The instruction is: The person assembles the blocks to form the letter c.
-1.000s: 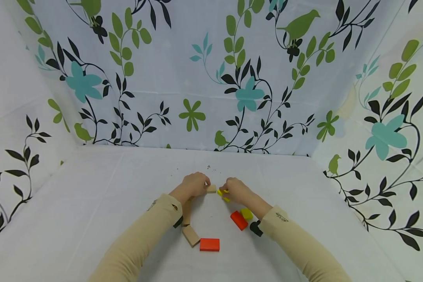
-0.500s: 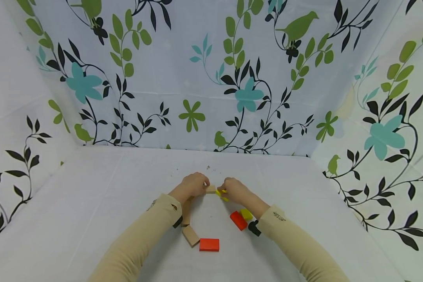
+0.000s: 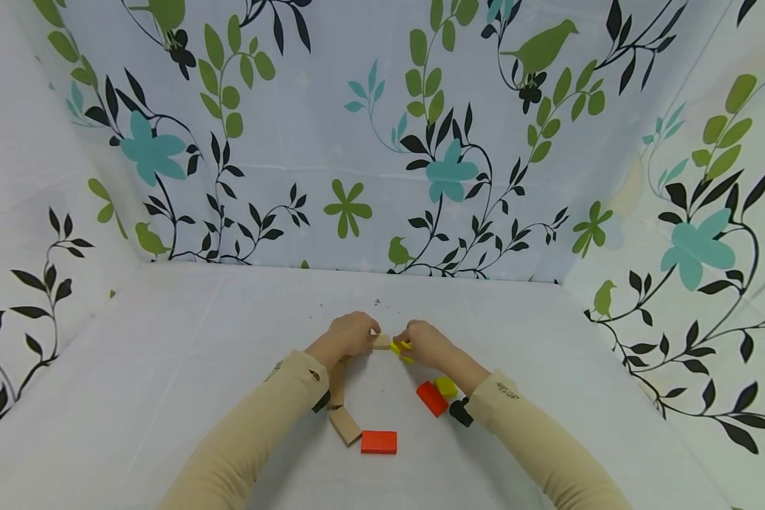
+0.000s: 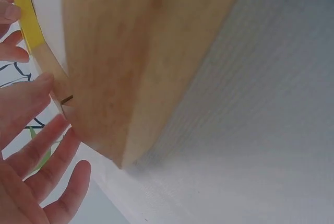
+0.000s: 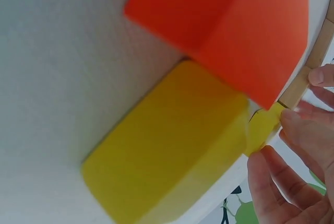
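In the head view, my left hand (image 3: 349, 333) is at the left end of a plain wooden block (image 3: 382, 342), its thumb and fingers on opposite sides of it. My right hand (image 3: 428, 345) pinches a yellow block (image 3: 403, 356), whose end meets that wooden block at an angle. The right wrist view shows the yellow block (image 5: 262, 126) between thumb and fingers, end to end with the wooden block (image 5: 297, 85). From the left wrist, the left thumb and fingers (image 4: 68, 145) appear beside the row, close to a joint between wooden blocks.
More wooden blocks (image 3: 336, 386) curve down the left, partly under the left wrist, to a tilted wooden block (image 3: 346, 426) and a red block (image 3: 379, 443). Another red block (image 3: 432, 399) touches a yellow block (image 3: 446, 387) near the right wrist. Patterned cloth (image 3: 382, 142) rises behind.
My right hand and its yellow block have shifted very slightly left, closing a thin gap to the wooden block. My left hand stays nearly still.
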`<state>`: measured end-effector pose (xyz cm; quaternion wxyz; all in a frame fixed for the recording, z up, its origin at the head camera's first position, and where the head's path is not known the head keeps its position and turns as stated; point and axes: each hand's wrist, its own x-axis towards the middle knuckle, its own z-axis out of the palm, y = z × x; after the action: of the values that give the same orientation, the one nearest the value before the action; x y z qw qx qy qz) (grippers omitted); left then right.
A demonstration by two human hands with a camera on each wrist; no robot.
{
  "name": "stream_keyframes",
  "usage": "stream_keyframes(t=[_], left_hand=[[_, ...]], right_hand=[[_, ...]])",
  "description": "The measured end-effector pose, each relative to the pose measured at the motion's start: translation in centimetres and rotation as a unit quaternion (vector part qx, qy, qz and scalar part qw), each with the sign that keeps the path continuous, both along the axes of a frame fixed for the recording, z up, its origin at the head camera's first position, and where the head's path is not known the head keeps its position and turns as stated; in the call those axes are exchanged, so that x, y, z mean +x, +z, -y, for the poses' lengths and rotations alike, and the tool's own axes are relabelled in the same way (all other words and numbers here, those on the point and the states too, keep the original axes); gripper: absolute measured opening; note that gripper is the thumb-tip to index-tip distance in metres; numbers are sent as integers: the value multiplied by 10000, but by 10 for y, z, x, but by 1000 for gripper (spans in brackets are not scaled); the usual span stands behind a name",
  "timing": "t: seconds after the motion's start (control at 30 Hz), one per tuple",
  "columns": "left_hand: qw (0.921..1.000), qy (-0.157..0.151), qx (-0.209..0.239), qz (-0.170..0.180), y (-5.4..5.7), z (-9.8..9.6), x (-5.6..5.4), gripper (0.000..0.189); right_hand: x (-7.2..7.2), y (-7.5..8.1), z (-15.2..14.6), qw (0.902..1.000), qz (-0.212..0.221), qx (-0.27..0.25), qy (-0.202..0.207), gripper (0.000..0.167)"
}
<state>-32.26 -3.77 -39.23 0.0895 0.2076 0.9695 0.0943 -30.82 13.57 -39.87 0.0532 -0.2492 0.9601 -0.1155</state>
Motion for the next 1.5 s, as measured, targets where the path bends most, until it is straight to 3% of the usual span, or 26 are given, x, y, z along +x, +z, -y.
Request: stream_keyframes(t=[0.13, 0.37, 0.5, 0.67, 0.77, 0.83, 0.93, 1.1, 1.33, 1.5], left_hand=[[9988, -210, -167, -405, 4, 7, 6, 36], [9925, -610, 73, -1056, 13, 33, 27, 23], [9845, -1131, 52, -1340, 14, 43, 43, 15], [9745, -1936, 472, -1030, 8, 40, 79, 10], [9708, -2232, 595, -645, 2, 34, 102, 17], [9693, -2365, 445, -500, 0, 29, 115, 26], [9728, -2279, 185, -359, -1, 25, 127, 36], [9742, -2211, -52, -450, -4, 22, 133, 31], [9735, -2172, 93, -707, -8, 24, 134, 21], [9735, -2164, 179, -715, -9, 25, 134, 22]], right_hand=[[5, 2, -3, 10000, 7, -68, -63, 31], [23, 6, -20, 9999, -97, -15, -125, 29], [35, 5, -31, 9999, -1, -115, -119, 25], [52, 4, -40, 9993, -204, -43, 323, 26], [60, 5, -44, 9982, -324, 14, 506, 28], [64, 7, -45, 9980, -332, 14, 541, 26], [67, 8, -47, 9973, -296, 4, 667, 22], [70, 5, -50, 9940, -448, 98, 990, 18], [75, 0, -48, 9898, -822, 215, 1146, 18], [80, -1, -47, 9896, -798, 202, 1177, 17]])
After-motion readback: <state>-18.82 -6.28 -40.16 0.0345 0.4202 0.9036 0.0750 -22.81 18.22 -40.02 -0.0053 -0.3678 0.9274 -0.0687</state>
